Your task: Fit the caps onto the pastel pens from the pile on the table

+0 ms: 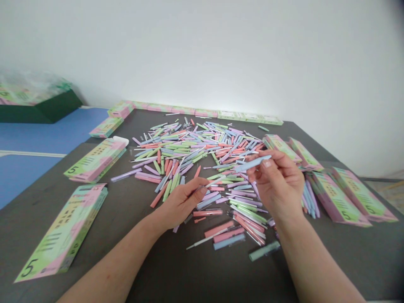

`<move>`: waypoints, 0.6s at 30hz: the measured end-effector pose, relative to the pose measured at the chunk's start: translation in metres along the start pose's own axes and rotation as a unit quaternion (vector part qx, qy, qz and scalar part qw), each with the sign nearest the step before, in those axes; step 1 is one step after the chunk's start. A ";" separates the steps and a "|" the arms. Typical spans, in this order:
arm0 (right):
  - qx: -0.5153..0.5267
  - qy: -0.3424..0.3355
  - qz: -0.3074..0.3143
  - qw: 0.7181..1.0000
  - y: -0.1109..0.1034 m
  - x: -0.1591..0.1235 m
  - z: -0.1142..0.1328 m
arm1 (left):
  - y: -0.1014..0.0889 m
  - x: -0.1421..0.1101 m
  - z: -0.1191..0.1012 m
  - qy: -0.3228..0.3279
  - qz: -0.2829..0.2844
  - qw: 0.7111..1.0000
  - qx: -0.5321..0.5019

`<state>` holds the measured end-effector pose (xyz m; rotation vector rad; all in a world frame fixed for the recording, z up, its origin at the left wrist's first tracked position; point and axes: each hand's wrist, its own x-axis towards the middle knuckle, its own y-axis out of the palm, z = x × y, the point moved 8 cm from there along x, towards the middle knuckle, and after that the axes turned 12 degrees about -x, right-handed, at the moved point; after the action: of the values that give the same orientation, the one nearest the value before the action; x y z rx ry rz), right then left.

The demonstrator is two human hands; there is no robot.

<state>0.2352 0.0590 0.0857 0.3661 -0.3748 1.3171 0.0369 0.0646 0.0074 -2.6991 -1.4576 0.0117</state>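
I see a slender, smooth pale-blue pen barrel (252,164) pinched in the right hand (279,179), nearly level, its free end reaching toward the left hand (184,198). The thin whitish refill (216,182) sticks out from the left hand's grip, slanting toward the right; I make out a gap between both pieces.

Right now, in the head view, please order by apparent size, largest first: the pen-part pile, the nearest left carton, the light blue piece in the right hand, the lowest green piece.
1. Pen-part pile
2. Nearest left carton
3. Light blue piece and lowest green piece: too alike to rank surely.
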 end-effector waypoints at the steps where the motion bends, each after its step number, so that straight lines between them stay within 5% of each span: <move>1: -0.003 -0.003 -0.003 1.000 -0.001 0.000 0.001 | 0.000 0.000 0.000 0.000 0.003 1.000 -0.001; 18: -0.030 -0.005 0.035 0.999 0.005 -0.004 0.000 | 0.001 0.000 -0.005 0.004 -0.001 0.999 0.045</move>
<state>0.2289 0.0562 0.0843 0.3117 -0.4388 1.3684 0.0377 0.0638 0.0124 -2.6232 -1.4224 0.0629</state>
